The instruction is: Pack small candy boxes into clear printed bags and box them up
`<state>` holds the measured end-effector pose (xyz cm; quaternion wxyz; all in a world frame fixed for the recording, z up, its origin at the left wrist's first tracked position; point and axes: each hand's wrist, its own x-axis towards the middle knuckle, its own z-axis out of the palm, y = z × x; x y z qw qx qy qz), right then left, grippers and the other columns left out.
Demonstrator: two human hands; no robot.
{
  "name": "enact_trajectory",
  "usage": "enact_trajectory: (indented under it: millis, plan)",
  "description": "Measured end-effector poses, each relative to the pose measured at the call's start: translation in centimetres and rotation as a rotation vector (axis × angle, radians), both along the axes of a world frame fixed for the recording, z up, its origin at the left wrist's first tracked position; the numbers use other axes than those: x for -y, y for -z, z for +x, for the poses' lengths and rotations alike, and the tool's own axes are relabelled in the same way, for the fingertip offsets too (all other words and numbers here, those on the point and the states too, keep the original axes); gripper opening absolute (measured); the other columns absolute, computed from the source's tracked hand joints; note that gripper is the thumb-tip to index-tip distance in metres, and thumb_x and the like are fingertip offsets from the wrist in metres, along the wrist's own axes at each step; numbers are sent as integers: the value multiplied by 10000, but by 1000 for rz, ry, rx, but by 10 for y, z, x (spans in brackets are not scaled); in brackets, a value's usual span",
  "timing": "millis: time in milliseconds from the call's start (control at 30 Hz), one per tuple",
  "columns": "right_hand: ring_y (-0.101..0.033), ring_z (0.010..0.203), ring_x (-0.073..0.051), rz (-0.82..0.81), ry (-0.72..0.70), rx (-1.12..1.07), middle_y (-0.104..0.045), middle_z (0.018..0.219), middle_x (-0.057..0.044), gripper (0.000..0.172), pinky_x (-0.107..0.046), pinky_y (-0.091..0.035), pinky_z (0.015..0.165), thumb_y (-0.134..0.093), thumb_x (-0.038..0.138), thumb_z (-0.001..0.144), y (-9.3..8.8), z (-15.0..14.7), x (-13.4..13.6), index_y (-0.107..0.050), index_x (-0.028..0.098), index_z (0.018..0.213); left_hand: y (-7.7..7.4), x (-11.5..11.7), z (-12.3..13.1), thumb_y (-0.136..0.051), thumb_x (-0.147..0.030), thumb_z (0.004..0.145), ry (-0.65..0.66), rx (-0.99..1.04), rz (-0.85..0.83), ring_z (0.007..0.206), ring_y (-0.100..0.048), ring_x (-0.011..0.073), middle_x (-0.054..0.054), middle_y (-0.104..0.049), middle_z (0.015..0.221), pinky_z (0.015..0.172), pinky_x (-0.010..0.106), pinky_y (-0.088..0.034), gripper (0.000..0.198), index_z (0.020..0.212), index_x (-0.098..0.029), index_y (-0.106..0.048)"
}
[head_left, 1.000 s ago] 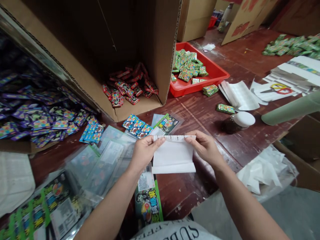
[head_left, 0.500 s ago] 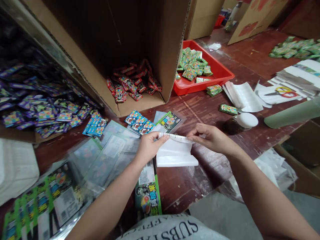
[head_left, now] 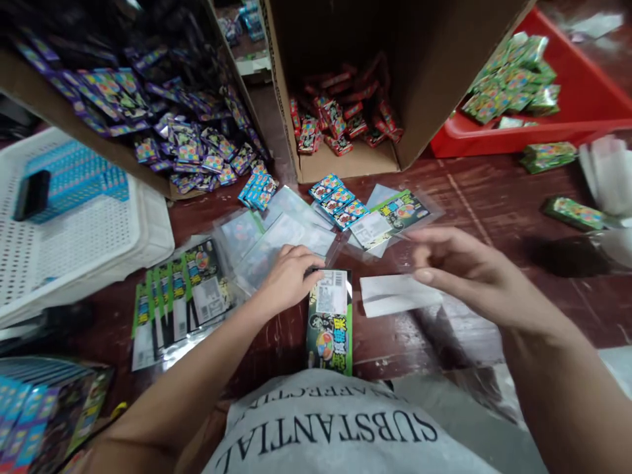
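A black and green printed card (head_left: 330, 336) with a white barcode label at its upper end lies on the table in front of me. My left hand (head_left: 291, 276) has its thumb and curled fingers closed at the card's upper left corner. Right of the card lies a folded white label sheet (head_left: 390, 295). Over its right end hovers my right hand (head_left: 459, 270), slightly blurred, thumb and forefinger apart, with no held thing showing. Beyond the hands are clear plastic sleeves (head_left: 291, 230), blue candy packets (head_left: 340, 201) and another printed card in a sleeve (head_left: 395, 214).
Cardboard boxes hold purple packets (head_left: 192, 148) and red packets (head_left: 336, 122). A red tray (head_left: 582, 118) with green packets stands back right. On the left are a white basket (head_left: 153, 224) and overlapping printed cards (head_left: 172, 296). A white-lidded jar (head_left: 617, 247) stands right.
My hands have let go of the white label sheet, which now lies on the table. My left hand has moved to the printed card. The view has swung left.
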<state>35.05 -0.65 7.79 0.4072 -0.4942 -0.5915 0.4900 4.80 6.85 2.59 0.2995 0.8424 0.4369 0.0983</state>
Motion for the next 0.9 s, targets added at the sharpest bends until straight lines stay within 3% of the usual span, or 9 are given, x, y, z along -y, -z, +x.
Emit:
enact_trajectory:
  millis: [67,200,267,433,633,767,900]
  plan:
    - [-580,787,-126,-50,-141,-115,-609,886,1,448,-249,-503,680,-716,291,915,1,-27,-14,-563,265,1336,-6,3,-5,-687,-234,880,-32,161,-141,1056,-631,237,48,-743,1070,1017,444,-453,75,928,-211,-739]
    - [-559,752,-116,-128,-318,-196,-592,868,9,466,-254,-494,672,-708,299,923,2,-60,-38,-513,205,1336,-26,9,-8,-716,-294,835,-110,471,-614,883,-691,175,41,-763,963,839,339,-529,151,940,-185,-721]
    - [-542,714,-112,-169,-342,-206,-586,868,12,474,-251,-477,628,-708,315,925,-1,-66,-43,-502,212,1339,-33,12,-8,-740,-308,812,-150,541,-701,820,-682,146,30,-757,901,786,295,-521,197,954,-173,-726]
    - [-552,738,-121,-153,-231,-176,-579,868,18,449,-256,-483,642,-734,315,909,-12,-66,-36,-540,254,1309,-32,9,-8,-733,-241,790,-221,586,-737,692,-645,104,11,-737,771,710,255,-498,103,845,-154,-732]
    - [-581,837,-141,-119,-177,-139,-602,872,7,467,-280,-501,750,-725,316,919,-17,-65,-24,-518,246,1332,-27,12,-15,-781,-288,776,-120,572,-688,848,-719,153,50,-797,954,833,317,-560,161,894,-177,-780]
    - [-576,802,-134,-138,-283,-102,-604,886,2,475,-278,-504,720,-692,302,934,-15,-73,-23,-491,228,1358,-24,19,-15,-773,-267,783,-147,597,-626,813,-721,145,40,-797,920,791,298,-565,133,887,-183,-773]
    - [-591,796,-141,-98,-377,-6,-612,930,-10,557,-292,-522,713,-670,258,917,-2,-85,-25,-425,217,1415,-21,24,-11,-746,-252,792,-175,588,-567,756,-710,145,29,-790,851,729,290,-557,88,849,-188,-766]
